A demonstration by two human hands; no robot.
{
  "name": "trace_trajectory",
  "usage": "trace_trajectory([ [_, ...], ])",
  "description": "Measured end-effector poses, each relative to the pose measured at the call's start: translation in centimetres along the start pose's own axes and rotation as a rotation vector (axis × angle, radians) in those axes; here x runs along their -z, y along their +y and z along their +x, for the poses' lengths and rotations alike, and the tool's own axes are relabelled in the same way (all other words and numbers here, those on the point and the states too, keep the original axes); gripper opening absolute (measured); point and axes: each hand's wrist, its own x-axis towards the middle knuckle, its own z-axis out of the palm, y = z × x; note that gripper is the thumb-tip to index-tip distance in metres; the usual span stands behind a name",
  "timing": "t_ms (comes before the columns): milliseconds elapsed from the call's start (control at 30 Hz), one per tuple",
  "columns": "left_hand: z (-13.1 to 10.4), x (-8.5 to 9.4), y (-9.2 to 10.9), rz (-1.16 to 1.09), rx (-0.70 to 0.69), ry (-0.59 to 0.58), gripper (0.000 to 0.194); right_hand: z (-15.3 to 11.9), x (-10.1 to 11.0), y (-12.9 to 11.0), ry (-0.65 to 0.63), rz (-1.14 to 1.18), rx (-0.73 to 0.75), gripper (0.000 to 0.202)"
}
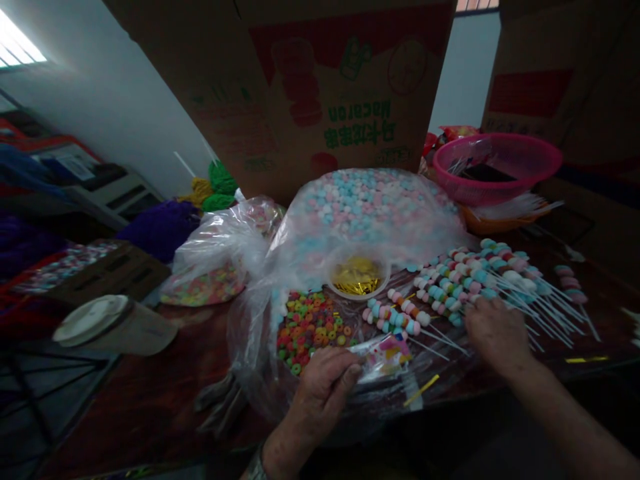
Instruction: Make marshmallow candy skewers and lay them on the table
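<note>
My left hand (327, 380) pinches the end of a small clear plastic wrapper (385, 355) with a colourful print, at the table's front. Over the near side of a pile of marshmallow skewers (453, 283), my right hand (500, 337) curls its fingers around a skewer at the pile's edge; the fingertips are partly hidden. Between the hands lie a few separate marshmallow skewers (395, 320), sticks toward me. Loose fruit-coloured cereal rings (313, 327) lie beyond my left hand. A round tub (334, 291) holds gold twist ties (357, 275).
Behind stands a big clear bag of marshmallows (370, 207) before a cardboard box (300, 87). A bag of cereal rings (210, 280) and a lidded cup (120, 325) are at left. A pink basket (500, 190) stands at back right. A gold tie (421, 391) lies near the front edge.
</note>
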Motion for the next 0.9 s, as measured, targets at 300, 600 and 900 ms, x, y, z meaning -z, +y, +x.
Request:
trace_trajectory([
  [300,0.1,1.5,-0.4,0.046,-0.050,-0.082,0.025,-3.9,2.2,2.0,0.205,0.462,0.291,0.024],
  [600,0.1,2.0,0.3,0.012,-0.018,-0.105,0.027,-5.1,4.7,0.1,0.212,0.553,0.454,0.027],
  [900,-0.4,2.3,0.2,-0.055,0.039,-0.126,0.029,-5.6,4.4,1.8,0.198,0.469,0.557,0.030],
])
